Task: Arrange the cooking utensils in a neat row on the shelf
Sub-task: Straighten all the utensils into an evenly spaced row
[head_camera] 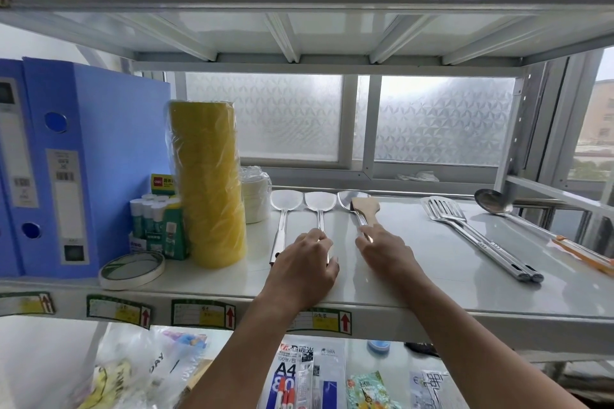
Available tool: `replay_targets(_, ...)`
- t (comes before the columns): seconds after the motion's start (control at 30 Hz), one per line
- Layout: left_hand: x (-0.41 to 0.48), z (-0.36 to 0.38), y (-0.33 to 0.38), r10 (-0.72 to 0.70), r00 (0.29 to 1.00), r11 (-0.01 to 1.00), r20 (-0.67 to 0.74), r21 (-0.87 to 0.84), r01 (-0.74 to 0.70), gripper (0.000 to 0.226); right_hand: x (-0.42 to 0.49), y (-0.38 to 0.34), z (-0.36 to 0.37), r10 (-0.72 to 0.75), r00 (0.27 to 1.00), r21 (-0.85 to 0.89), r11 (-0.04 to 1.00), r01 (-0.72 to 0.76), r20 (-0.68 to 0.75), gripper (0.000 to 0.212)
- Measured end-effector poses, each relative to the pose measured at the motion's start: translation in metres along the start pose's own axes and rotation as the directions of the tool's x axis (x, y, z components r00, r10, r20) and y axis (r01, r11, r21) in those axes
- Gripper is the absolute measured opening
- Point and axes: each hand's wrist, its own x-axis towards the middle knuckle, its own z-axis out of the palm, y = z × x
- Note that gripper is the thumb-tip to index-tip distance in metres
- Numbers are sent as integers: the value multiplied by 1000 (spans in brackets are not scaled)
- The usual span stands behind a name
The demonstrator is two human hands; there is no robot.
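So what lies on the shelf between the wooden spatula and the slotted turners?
Nothing: in the head view, the shelf is bare between the wooden spatula and the slotted turners.

Blue binders (83, 159) — yellow tape stack (207, 183)

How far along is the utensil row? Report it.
Done: two steel spatulas lie side by side near the yellow tape stack. In hand: the left hand covers the second handle; the right hand adjusts a wooden spatula overlapping a third steel one. Left: the slotted turners and ladle lie angled, apart.
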Motion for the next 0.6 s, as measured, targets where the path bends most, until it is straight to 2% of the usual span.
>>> replay_targets(0.13,-1,0,-1,2,1000,1000,-1,4,-2,43,6,9,-2,77,993,269,962,-49,-94,32)
replay_targets(0.2,-1,0,-1,4,1000,1000,0,2,-4,43,11,14,-4,141,985,346,933,-98,-99,40)
replay_targets(0.3,-1,-1,0,9,1000,1000,-2,-2,-9,43,19,19,-7,136,988,354,930,-102,-72,46)
replay_targets(0.4,-2,-1,0,5,1000,1000,0,2,-5,43,20,20,-11,135,989,377,921,-102,-62,32)
replay_targets(0.47,-2,-1,0,0,1000,1000,6,3,0,43,24,21,-12,146,989,409,905,-117,-38,31)
replay_targets(0.6,-1,0,0,-3,1000,1000,11,7,3,43,36,24,-18,184,982,452,872,-185,47,44)
